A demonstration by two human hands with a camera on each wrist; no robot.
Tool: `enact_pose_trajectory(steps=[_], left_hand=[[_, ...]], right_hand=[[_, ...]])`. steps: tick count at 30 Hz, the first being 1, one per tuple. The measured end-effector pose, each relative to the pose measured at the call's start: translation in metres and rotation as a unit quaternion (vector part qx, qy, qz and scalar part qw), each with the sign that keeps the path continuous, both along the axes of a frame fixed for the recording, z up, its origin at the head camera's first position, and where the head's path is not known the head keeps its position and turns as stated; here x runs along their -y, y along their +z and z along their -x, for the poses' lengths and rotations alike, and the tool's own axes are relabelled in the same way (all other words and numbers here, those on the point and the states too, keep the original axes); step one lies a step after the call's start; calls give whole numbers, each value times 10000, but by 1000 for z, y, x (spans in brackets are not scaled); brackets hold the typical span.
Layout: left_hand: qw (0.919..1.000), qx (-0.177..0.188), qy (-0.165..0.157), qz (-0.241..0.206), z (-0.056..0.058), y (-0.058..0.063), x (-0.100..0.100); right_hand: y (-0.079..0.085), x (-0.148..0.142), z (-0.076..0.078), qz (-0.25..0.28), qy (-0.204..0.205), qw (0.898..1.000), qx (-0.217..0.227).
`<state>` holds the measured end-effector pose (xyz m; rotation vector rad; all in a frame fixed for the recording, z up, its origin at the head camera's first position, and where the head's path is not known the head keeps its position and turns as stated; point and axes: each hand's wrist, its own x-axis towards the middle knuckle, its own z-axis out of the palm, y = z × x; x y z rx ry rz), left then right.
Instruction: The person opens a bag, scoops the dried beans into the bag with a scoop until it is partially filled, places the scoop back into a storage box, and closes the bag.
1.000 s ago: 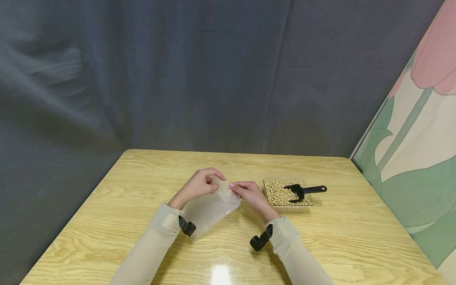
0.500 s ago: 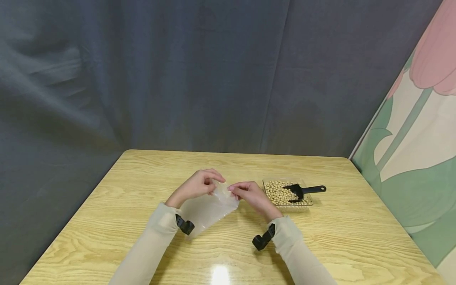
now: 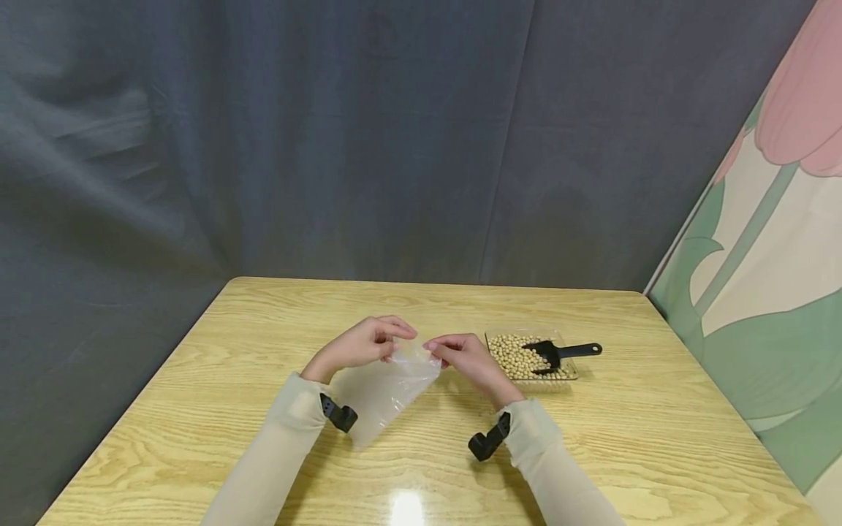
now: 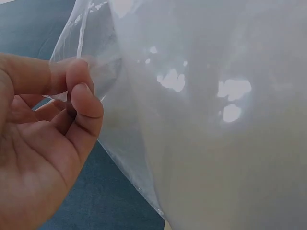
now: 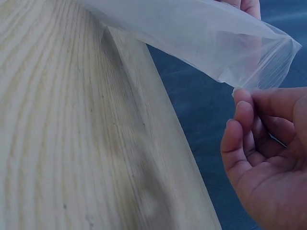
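Observation:
A clear plastic bag (image 3: 388, 394) hangs between the two hands over the middle of the table, its body slanting down toward the near side. My left hand (image 3: 365, 342) pinches one side of its top edge; in the left wrist view the thumb and fingertips (image 4: 86, 98) meet on the thin film (image 4: 108, 52). At the opposite side of the top edge, my right hand (image 3: 463, 358) pinches the film between thumb and forefinger. Its other fingers (image 5: 235, 139) curl below the bag (image 5: 211, 43) in the right wrist view. The bag's mouth looks slightly spread between the hands.
Right of the right hand stands a clear rectangular container (image 3: 531, 383) of pale round beans (image 3: 516, 354). A black scoop (image 3: 549, 353) lies in the beans, its handle sticking out over the right rim. The wooden table (image 3: 658, 438) reaches back to a dark curtain (image 3: 368, 183).
The left hand has shifted slightly left and down, and the gap between the hands is a little wider. Both hands keep their pinch on the bag, and its lower corner has swung slightly.

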<state>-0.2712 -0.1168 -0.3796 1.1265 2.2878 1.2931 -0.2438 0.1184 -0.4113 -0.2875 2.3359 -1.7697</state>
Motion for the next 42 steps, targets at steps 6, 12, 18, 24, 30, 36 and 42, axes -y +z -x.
enact_pose_trajectory(steps=[6,12,18,24,30,36,42], left_hand=[[10000,31,-41,-2,-2,2,0],[10000,20,-6,-14,-1,1,2],[10000,31,32,64,-2,3,4],[9998,21,2,173,-1,0,5],[9995,22,-59,311,0,-5,6],[9992,-19,-50,388,-2,-4,6],[9983,-171,-24,557,-3,-4,5]], right_hand=[[4,-4,-1,68,88,9999,-4],[11,-12,-1,-186,93,9998,-73],[16,-24,-2,-466,203,9985,-183],[23,-41,-3,-810,238,9956,-407],[29,-70,-1,-1129,297,9905,-725],[32,-94,0,-1678,127,9781,-1223],[39,-114,-1,-2236,198,9628,-1508]])
